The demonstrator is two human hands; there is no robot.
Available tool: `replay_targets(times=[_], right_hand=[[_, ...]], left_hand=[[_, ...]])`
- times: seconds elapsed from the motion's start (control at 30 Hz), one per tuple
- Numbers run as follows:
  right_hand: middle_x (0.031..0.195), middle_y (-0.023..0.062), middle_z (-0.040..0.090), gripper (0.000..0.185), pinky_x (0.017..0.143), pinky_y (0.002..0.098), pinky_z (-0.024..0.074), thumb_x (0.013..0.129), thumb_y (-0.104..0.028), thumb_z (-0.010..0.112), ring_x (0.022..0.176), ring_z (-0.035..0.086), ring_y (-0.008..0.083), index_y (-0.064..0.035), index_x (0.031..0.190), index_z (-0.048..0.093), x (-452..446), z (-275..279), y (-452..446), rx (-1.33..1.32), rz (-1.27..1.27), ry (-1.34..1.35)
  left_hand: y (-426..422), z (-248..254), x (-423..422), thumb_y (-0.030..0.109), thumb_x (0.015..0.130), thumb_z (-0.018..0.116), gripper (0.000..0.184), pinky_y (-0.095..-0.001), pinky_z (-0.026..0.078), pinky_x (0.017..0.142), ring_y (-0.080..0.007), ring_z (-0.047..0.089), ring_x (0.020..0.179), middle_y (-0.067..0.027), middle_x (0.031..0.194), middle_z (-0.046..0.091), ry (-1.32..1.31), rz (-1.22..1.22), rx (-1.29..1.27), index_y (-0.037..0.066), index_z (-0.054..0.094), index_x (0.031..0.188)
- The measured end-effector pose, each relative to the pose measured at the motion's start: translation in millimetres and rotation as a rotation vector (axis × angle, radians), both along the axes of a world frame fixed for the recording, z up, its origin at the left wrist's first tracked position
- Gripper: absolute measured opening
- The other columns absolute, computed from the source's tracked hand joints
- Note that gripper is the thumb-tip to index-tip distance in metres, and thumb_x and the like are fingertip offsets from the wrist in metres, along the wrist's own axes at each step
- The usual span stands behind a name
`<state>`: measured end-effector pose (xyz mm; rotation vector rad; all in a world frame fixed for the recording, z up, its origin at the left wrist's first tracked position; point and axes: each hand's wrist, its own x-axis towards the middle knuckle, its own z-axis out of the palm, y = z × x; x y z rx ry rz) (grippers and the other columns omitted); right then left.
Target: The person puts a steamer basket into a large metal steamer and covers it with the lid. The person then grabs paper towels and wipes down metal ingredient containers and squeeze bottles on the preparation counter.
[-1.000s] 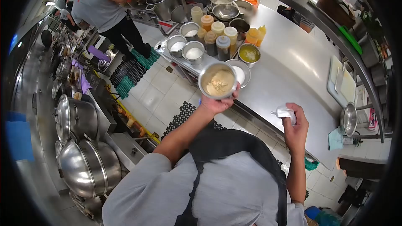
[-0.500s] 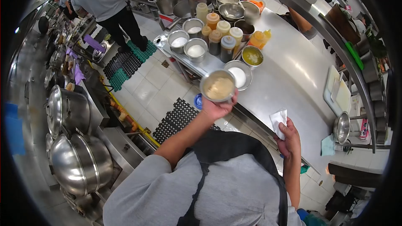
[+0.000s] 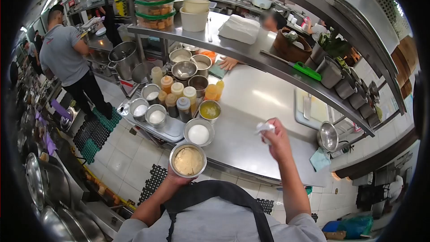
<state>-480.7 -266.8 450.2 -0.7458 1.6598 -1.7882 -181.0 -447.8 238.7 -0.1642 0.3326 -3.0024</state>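
Note:
My left hand [image 3: 180, 179] is wrapped under a round steel bowl [image 3: 171, 156] at the counter's near edge. Beige powder [image 3: 188, 160] lies inside the bowl. Over the counter, my right hand [image 3: 279, 141] pinches a crumpled white packet [image 3: 264, 128], slightly blurred; what it holds, if anything, cannot be seen. Just beyond the left hand's bowl stands a bowl of white granules [image 3: 198, 134]. A steel container of yellow-green liquid [image 3: 209, 110] is behind that.
Several squeeze bottles [image 3: 183, 106] and a tray [image 3: 172, 134] with steel pots stand at the left. A cutting board with a knife [image 3: 307, 107] lies right. An overhead shelf [image 3: 210, 40] spans the counter [image 3: 237, 148]. Another person's hand [image 3: 229, 63] rests on the far side.
The view has turned toward the counter and shelf. My left hand holds the bowl lower, nearer my body. My right hand has moved out over the counter, and the packet looks more crumpled.

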Motion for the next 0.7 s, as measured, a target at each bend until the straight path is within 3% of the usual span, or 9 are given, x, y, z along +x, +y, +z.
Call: replay_targets(times=[0.13, 0.23, 0.4, 0.43, 0.47, 0.5, 0.57, 0.63, 0.7], right_hand=[[0.083, -0.0017, 0.062, 0.02, 0.064, 0.0274, 0.0438, 0.094, -0.017, 0.074, 0.072, 0.055, 0.0087, -0.0059, 0.097, 0.058, 9.5, 32.9, -27.2, 0.087, -0.016, 0.217], [0.082, 0.0019, 0.063, 0.023, 0.064, 0.0319, 0.0458, 0.093, -0.021, 0.075, 0.071, 0.056, 0.0136, -0.003, 0.091, 0.061, 22.2, 32.0, -56.4, 0.061, 0.032, 0.459], [0.08, 0.0107, 0.059, 0.025, 0.066, 0.0356, 0.0464, 0.09, -0.02, 0.078, 0.071, 0.057, 0.0211, 0.0012, 0.084, 0.064, 34.7, 68.3, -114.1, 0.087, 0.04, 1.103], [0.08, 0.0123, 0.058, 0.026, 0.066, 0.0356, 0.0464, 0.089, -0.02, 0.078, 0.071, 0.057, 0.0222, 0.0018, 0.084, 0.065, 36.6, 70.7, -127.6, 0.057, 0.05, 1.208], [0.08, 0.0111, 0.058, 0.025, 0.066, 0.0349, 0.0464, 0.09, -0.019, 0.078, 0.072, 0.057, 0.0207, 0.0017, 0.085, 0.065, 40.1, 75.7, -137.5, 0.032, 0.045, 1.183], [0.081, 0.01, 0.058, 0.025, 0.066, 0.0341, 0.0465, 0.091, -0.019, 0.078, 0.073, 0.057, 0.0192, 0.0016, 0.087, 0.065, 47.5, 82.3, -144.2, 0.008, 0.05, 1.155], [0.082, 0.0073, 0.059, 0.023, 0.068, 0.0316, 0.0463, 0.094, -0.018, 0.075, 0.074, 0.056, 0.0151, 0.0013, 0.089, 0.065, 77.6, 97.9, -147.8, -0.051, 0.157, 0.935], [0.083, 0.0049, 0.059, 0.02, 0.07, 0.0288, 0.0459, 0.097, -0.017, 0.073, 0.077, 0.055, 0.0121, 0.0008, 0.092, 0.064, 105.9, 104.6, -144.4, -0.071, 0.17, 0.975], [0.084, 0.0043, 0.059, 0.021, 0.073, 0.0279, 0.0458, 0.098, -0.017, 0.074, 0.077, 0.055, 0.012, 0.0008, 0.095, 0.064, 114.0, 94.2, -143.5, -0.04, 0.263, 0.897]], left_hand=[[-15.8, 26.1, 10.2, 0.066, 0.096, 0.052, 0.084, -0.0689, 0.058, 0.088, -0.0582, 0.057, 0.123, -0.0319, 0.15, 0.047, -0.157, 0.17, 0.063, 0.016, 0.035, 0.161], [-24.3, 37.6, 14.2, 0.065, 0.097, 0.05, 0.079, -0.0666, 0.057, 0.091, -0.0548, 0.058, 0.125, -0.0289, 0.149, 0.049, -0.174, 0.275, 0.072, 0.016, 0.041, 0.158], [-22.2, 78.3, 29.5, 0.055, 0.102, 0.047, 0.064, -0.0675, 0.051, 0.102, -0.0445, 0.057, 0.132, -0.0164, 0.149, 0.057, -0.109, 0.423, -0.169, 0.016, 0.05, 0.152], [-24.6, 75.8, 32.1, 0.051, 0.103, 0.046, 0.059, -0.0674, 0.049, 0.104, -0.0417, 0.057, 0.133, -0.0139, 0.148, 0.059, -0.148, 0.439, -0.099, 0.015, 0.053, 0.15], [-29.4, 68.4, 35.0, 0.048, 0.105, 0.044, 0.055, -0.0673, 0.047, 0.107, -0.039, 0.058, 0.134, -0.0115, 0.147, 0.06, -0.191, 0.463, -0.02, 0.015, 0.055, 0.147], [-35.3, 61.0, 36.9, 0.053, 0.102, 0.043, 0.061, -0.0634, 0.039, 0.117, -0.0412, 0.053, 0.138, -0.0175, 0.15, 0.056, -0.024, 0.443, 0.002, 0.011, 0.059, 0.144], [-37.1, 83.6, 45.2, 0.059, 0.101, 0.043, 0.069, -0.0605, 0.038, 0.119, -0.0398, 0.052, 0.14, -0.017, 0.153, 0.054, 0.046, 0.497, -0.233, 0.012, 0.054, 0.15], [-42.5, 102.5, 52.1, 0.062, 0.1, 0.045, 0.073, -0.0608, 0.038, 0.119, -0.0388, 0.051, 0.141, -0.0153, 0.155, 0.052, 0.09, 0.525, -0.239, 0.013, 0.048, 0.154], [-44.7, 93.8, 56.3, 0.058, 0.101, 0.051, 0.069, -0.0613, 0.049, 0.109, -0.0432, 0.051, 0.139, -0.0135, 0.159, 0.045, 0.038, 0.712, -0.164, 0.015, 0.044, 0.156]])
